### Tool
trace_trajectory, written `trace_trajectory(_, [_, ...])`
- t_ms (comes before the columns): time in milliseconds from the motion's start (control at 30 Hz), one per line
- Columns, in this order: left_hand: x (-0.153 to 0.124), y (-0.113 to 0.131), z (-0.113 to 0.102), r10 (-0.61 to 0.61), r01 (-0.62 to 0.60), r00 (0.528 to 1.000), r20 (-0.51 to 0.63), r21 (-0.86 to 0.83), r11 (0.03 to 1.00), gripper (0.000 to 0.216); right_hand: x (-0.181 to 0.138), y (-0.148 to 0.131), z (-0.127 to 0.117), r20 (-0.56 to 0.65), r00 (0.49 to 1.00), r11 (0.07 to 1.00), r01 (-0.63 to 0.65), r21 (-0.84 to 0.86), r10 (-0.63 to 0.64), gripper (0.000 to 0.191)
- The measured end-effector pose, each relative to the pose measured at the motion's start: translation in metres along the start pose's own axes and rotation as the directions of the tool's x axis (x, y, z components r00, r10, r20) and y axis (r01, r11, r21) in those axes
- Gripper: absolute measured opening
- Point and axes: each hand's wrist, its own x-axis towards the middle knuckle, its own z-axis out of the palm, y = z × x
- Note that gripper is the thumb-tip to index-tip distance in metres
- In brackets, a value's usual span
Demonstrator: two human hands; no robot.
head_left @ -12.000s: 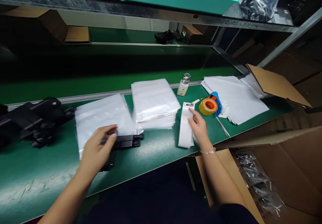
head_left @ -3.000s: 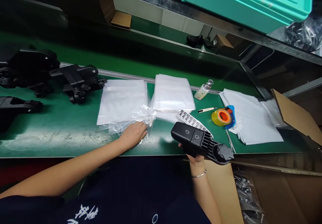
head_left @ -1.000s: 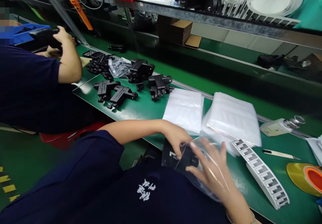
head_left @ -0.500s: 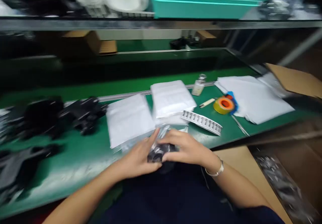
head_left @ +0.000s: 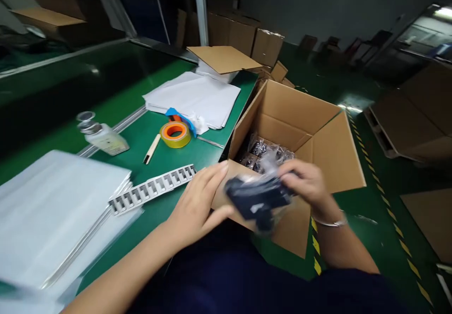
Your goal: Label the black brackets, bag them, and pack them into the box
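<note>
In my right hand [head_left: 304, 182], fingers closed, is a black plastic part in a clear bag [head_left: 252, 198], smeared by motion. It hangs over the near flap of an open cardboard box [head_left: 330, 149]. Just left of the part is my left hand [head_left: 197, 201], empty, with fingers stretched out and thumb apart. Inside the box lie several clear-bagged dark parts [head_left: 261, 150].
On the green bench [head_left: 137, 231] are a stack of white bags [head_left: 52, 196], a ribbed grey strip [head_left: 155, 189], a pump bottle [head_left: 106, 137], a cutter [head_left: 151, 149], yellow tape [head_left: 175, 135] and white sheets [head_left: 197, 95]. Striped tape [head_left: 381, 189] marks the floor.
The view has swung right, bringing the open box into sight. Both hands were around the black part over the bench; now the right hand alone holds it, bagged, by the box.
</note>
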Motion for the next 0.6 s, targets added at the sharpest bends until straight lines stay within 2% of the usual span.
trace_trajectory(33, [0.020,-0.007,0.019,-0.008,0.008,0.999,0.043,0.000,1.000,0.061,-0.007,0.011,-0.024,-0.160,0.982,0.986,-0.116,-0.118,0.096,0.028])
trace_trajectory(67, [0.038,-0.012,0.039,-0.012,0.012,0.990,0.141,-0.001,1.000,0.055,-0.011,0.023,-0.044,-0.307,0.936,0.938,-0.249,-0.243,0.169,0.027])
trace_trajectory(100, [0.054,-0.015,0.060,0.001,-0.001,0.964,0.265,0.000,1.000,0.051,-0.013,0.036,-0.058,-0.401,0.892,0.854,-0.367,-0.368,0.210,0.026])
trace_trajectory(133, [0.066,-0.016,0.082,0.026,-0.028,0.914,0.406,0.000,1.000,0.053,-0.013,0.051,-0.066,-0.450,0.859,0.736,-0.466,-0.491,0.243,0.026])
trace_trajectory(167, [0.076,-0.016,0.102,0.049,-0.062,0.858,0.512,0.009,0.998,0.060,-0.010,0.067,-0.069,-0.463,0.835,0.590,-0.542,-0.599,0.297,0.027])
trace_trajectory(233, [0.086,-0.012,0.137,0.051,-0.103,0.779,0.625,0.048,0.993,0.074,0.000,0.105,-0.060,-0.417,0.760,0.279,-0.596,-0.753,0.498,0.029])
trace_trajectory(267, [0.087,-0.010,0.149,0.045,-0.119,0.768,0.639,0.074,0.990,0.077,0.004,0.124,-0.051,-0.373,0.699,0.175,-0.578,-0.797,0.610,0.032])
trace_trajectory(300, [0.086,-0.009,0.159,0.037,-0.128,0.770,0.637,0.097,0.987,0.076,0.007,0.143,-0.040,-0.323,0.634,0.121,-0.553,-0.824,0.703,0.033])
trace_trajectory(367, [0.081,-0.009,0.171,0.032,-0.138,0.798,0.602,0.131,0.982,0.069,0.006,0.173,-0.017,-0.242,0.555,0.107,-0.522,-0.846,0.796,0.033])
trace_trajectory(433, [0.073,-0.013,0.178,0.041,-0.144,0.831,0.554,0.143,0.979,0.066,-0.002,0.193,0.004,-0.197,0.509,0.115,-0.517,-0.848,0.838,0.032])
trace_trajectory(533, [0.063,-0.019,0.184,0.086,-0.166,0.867,0.490,0.122,0.979,0.069,-0.016,0.207,0.023,-0.163,0.420,0.095,-0.528,-0.844,0.893,0.032])
trace_trajectory(600, [0.061,-0.022,0.187,0.114,-0.177,0.874,0.473,0.092,0.980,0.070,-0.022,0.214,0.028,-0.140,0.354,0.079,-0.538,-0.839,0.925,0.032])
